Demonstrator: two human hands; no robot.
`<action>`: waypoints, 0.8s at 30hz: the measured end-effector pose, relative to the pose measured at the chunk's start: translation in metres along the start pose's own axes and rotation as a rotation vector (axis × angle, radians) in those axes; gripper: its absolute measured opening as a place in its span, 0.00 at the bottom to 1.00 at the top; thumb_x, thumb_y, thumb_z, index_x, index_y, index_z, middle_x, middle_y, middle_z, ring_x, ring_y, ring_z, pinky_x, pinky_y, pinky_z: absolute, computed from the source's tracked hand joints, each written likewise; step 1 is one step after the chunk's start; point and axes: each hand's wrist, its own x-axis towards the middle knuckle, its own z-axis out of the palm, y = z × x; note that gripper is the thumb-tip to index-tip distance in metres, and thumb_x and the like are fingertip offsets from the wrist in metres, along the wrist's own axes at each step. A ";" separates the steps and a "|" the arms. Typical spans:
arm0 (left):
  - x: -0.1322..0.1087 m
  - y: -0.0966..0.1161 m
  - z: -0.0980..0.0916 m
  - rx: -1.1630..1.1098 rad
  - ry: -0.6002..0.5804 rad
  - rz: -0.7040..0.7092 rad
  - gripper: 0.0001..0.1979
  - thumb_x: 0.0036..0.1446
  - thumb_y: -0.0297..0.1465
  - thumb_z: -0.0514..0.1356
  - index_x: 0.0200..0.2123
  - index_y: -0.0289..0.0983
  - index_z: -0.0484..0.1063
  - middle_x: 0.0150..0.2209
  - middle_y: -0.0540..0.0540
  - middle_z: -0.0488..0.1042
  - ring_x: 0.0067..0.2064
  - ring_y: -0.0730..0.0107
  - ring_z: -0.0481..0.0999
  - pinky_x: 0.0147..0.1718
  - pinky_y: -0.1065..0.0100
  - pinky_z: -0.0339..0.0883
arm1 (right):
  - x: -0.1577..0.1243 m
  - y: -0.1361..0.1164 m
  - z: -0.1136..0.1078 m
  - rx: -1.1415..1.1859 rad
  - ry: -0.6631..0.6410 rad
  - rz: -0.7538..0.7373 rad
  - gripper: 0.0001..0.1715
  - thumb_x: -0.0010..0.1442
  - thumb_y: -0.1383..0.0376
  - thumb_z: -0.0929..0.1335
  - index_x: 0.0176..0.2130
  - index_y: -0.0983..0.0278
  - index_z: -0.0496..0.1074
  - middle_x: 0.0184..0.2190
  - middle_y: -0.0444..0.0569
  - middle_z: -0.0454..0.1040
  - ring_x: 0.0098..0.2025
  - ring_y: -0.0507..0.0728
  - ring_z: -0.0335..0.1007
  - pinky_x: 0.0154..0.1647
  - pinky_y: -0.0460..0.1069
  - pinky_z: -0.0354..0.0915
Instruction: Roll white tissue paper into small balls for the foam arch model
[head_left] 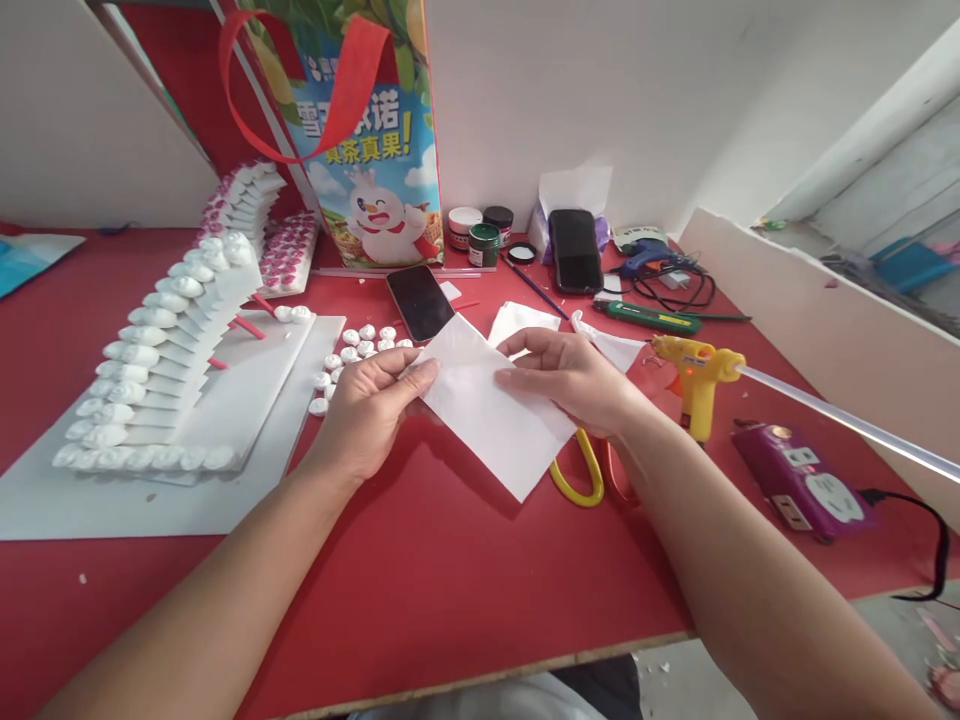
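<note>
A white sheet of paper point(502, 410) is held up above the red table by both hands, with one corner pointing toward me. My left hand point(371, 405) pinches its left corner between thumb and fingers. On the upper right edge, my right hand point(570, 380) grips the sheet, thumb in front and fingers partly behind. Small white rosettes point(366, 348) lie just beyond my left hand. Under my right wrist show the yellow and orange handles of scissors point(581, 480), their blades hidden. More white paper point(521, 320) lies behind the sheet.
At left, a stepped white model point(161, 360) edged with rosettes stands on a white board point(45, 500). A yellow glue gun point(694, 380) with a long glue stick and a purple power strip point(802, 480) are at right. Phones, paint jars point(484, 243) and a printed bag point(375, 150) stand behind.
</note>
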 end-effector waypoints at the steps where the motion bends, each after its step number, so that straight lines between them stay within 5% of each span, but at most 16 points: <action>1: 0.000 -0.001 0.000 0.002 -0.006 0.004 0.09 0.53 0.34 0.73 0.35 0.36 0.84 0.29 0.48 0.81 0.30 0.71 0.77 0.31 0.72 0.72 | 0.000 0.001 0.000 0.027 -0.026 -0.002 0.26 0.46 0.60 0.82 0.43 0.63 0.76 0.28 0.45 0.82 0.25 0.54 0.75 0.23 0.46 0.68; 6: 0.000 -0.002 -0.002 -0.043 -0.007 0.047 0.08 0.53 0.32 0.72 0.38 0.38 0.85 0.34 0.48 0.83 0.34 0.69 0.79 0.34 0.70 0.74 | 0.002 0.004 0.000 0.131 0.016 -0.058 0.22 0.47 0.65 0.80 0.44 0.64 0.82 0.33 0.46 0.83 0.31 0.55 0.78 0.29 0.47 0.70; 14: -0.008 0.009 -0.001 0.007 -0.009 0.097 0.07 0.54 0.28 0.67 0.35 0.38 0.86 0.37 0.46 0.83 0.35 0.67 0.80 0.33 0.69 0.76 | 0.001 0.004 0.005 0.179 0.033 -0.040 0.06 0.54 0.65 0.73 0.34 0.63 0.83 0.24 0.43 0.77 0.20 0.49 0.64 0.18 0.45 0.55; 19: -0.004 0.009 -0.002 -0.023 0.014 0.063 0.07 0.53 0.28 0.65 0.33 0.37 0.85 0.32 0.47 0.81 0.30 0.70 0.77 0.29 0.71 0.75 | -0.003 0.003 0.009 -0.033 0.049 -0.193 0.09 0.58 0.67 0.69 0.33 0.64 0.81 0.18 0.39 0.67 0.18 0.46 0.55 0.19 0.45 0.48; 24: -0.001 0.009 -0.006 -0.040 -0.067 -0.030 0.13 0.58 0.36 0.65 0.40 0.34 0.85 0.37 0.44 0.82 0.32 0.69 0.78 0.30 0.71 0.74 | -0.006 0.000 0.008 -0.264 0.058 -0.289 0.13 0.57 0.69 0.66 0.33 0.64 0.81 0.27 0.43 0.75 0.24 0.49 0.63 0.23 0.46 0.54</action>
